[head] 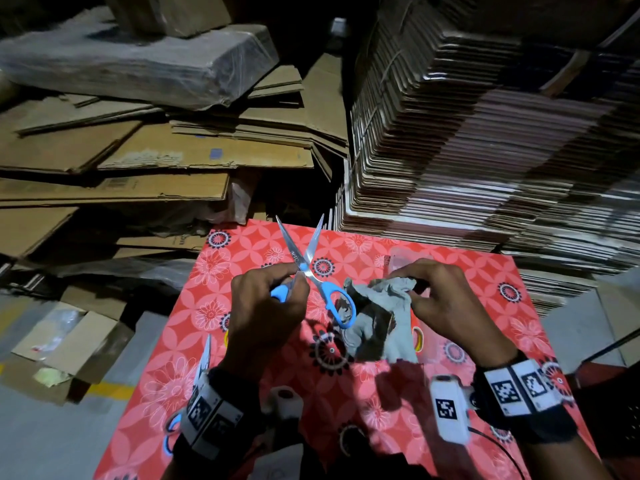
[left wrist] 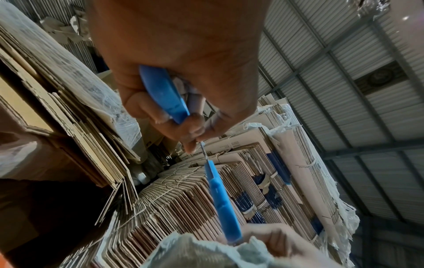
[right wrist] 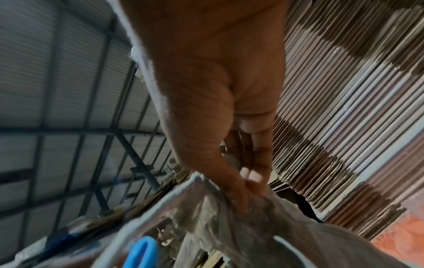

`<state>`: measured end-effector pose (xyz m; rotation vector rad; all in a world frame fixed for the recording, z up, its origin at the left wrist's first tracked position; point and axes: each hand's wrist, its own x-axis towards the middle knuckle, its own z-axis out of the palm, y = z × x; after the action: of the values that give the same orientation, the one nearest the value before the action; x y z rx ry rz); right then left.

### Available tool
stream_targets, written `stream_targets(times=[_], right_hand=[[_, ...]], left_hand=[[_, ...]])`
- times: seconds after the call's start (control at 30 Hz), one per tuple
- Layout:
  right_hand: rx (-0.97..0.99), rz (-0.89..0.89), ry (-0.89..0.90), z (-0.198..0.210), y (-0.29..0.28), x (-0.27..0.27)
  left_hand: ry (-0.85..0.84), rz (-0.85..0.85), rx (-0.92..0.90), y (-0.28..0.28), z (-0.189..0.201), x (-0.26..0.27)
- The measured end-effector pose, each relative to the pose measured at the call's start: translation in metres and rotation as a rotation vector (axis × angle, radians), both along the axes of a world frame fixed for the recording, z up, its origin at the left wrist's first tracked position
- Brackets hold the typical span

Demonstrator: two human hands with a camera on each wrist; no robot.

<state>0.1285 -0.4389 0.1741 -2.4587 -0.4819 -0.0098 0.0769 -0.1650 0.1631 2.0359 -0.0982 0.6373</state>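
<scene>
Two hands work above a counter (head: 467,271) that has a red cover full of flower shapes. At the 9 o'clock side of the middle, the left hand (head: 266,306) holds a pair of steel scissors with blue handles (head: 298,255). Its grip is closed round one blue handle loop, with the fingers curled over it. The other blue loop is free and hangs at the 3 o'clock side of that hand, right over the cloth. The scissors are wide open like the letter X, and both shiny tips point to 12 o'clock. The right hand (head: 446,306) sits at the 3 o'clock side. Its grip pinches the top edge of a crumpled grey cloth (head: 374,323) between the thumb and the fingertips. The cloth hangs down in the middle, between the two hands, and its lower part lies on the red cover. A second pair of blue-handled scissors (head: 205,362) lies on the counter at 7 o'clock, partly hidden by the left wrist. Behind the counter, at 1 o'clock, stands a tall stack of flat cardboard tied with string (head: 467,150). At 10 o'clock lie loose brown cardboard sheets (head: 156,154), and a bundle wrapped in clear plastic (head: 138,67) rests on top of them.
</scene>
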Motion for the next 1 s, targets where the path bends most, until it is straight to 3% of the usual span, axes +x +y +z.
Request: stream_targets(times=[0.1, 0.3, 0.43, 0.57, 0.7, 1.0], right_hand=[[-0.079, -0.005, 0.024, -0.012, -0.007, 0.005], [0.241, -0.105, 0.195, -0.032, -0.015, 0.006], [0.58, -0.232, 0.373, -0.03, -0.009, 0.003], [0.878, -0.185, 0.649, -0.016, -0.006, 0.0], [0.976, -0.18, 0.794, -0.016, -0.005, 0.003], [1.09, -0.319, 0.711, -0.002, 0.017, -0.002]], left_hand=[[-0.022, 0.013, 0.021, 0.002, -0.003, 0.001], [-0.035, 0.004, 0.028, 0.003, -0.004, 0.0], [-0.005, -0.035, 0.01, 0.003, -0.004, 0.0], [0.03, -0.053, 0.004, 0.001, -0.005, 0.001], [0.05, -0.061, 0.011, 0.001, -0.004, 0.002], [-0.005, -0.149, 0.043, -0.002, -0.003, 0.002]])
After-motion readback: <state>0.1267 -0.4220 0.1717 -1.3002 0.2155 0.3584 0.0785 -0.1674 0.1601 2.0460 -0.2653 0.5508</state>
